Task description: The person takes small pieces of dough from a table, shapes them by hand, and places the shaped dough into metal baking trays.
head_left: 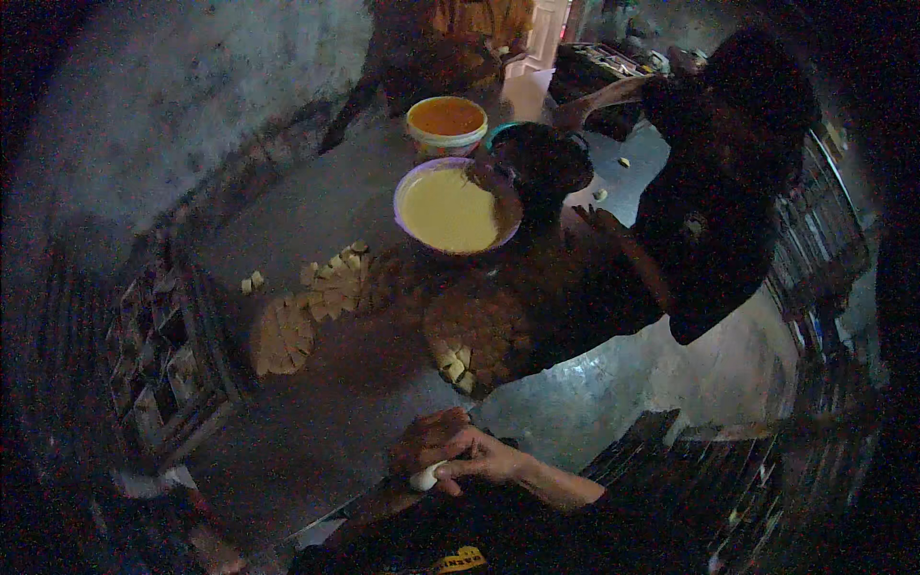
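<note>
Over the near edge of the table (316,431), the left hand (426,436) should be used as support, with light, even pressure applied by the right hand (484,458). Beneath the right thumb, a small white piece (426,477), apparently dough, is pinched tight; the left hand's closure cannot be told.

Grey table (278,436) here's got a purple-rimmed bowl (460,252), a white tub (448,145), plus some pale chunks (335,286) on it.
</note>
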A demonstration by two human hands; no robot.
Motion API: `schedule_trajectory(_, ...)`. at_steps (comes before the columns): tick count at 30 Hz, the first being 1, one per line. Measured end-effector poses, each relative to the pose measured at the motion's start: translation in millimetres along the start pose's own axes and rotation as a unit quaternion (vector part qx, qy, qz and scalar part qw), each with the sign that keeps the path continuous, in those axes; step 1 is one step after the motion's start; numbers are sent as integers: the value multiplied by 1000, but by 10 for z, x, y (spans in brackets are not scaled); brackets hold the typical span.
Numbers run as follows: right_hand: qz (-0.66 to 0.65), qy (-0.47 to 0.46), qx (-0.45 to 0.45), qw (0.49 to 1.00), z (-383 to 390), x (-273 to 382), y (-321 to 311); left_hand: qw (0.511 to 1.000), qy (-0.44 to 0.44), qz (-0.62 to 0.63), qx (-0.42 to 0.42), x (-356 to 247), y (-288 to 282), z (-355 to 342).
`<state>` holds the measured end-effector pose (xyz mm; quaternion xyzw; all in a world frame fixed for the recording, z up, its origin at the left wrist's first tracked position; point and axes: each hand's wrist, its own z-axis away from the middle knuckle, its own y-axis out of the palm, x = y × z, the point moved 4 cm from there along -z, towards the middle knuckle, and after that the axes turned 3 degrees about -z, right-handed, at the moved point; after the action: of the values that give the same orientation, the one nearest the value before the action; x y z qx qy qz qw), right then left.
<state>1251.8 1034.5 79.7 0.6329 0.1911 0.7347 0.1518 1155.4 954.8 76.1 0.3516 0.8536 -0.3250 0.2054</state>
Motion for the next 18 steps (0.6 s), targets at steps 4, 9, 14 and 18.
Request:
schedule_trajectory(4,59,84,-20,994,-199,429,-602,968,-211,78,-114,347,176,-123)
schedule_trajectory(9,568,112,-170,797,-983,1544,-1926,864,-394,208,-234,673,273,66)
schedule_trajectory(14,848,140,-46,509,-1886,1682,-2818,786,-470,289,-279,701,215,632)
schedule_trajectory(18,834,117,-36,537,-2141,1408,-3235,795,-437,211,-363,569,-6,1029)
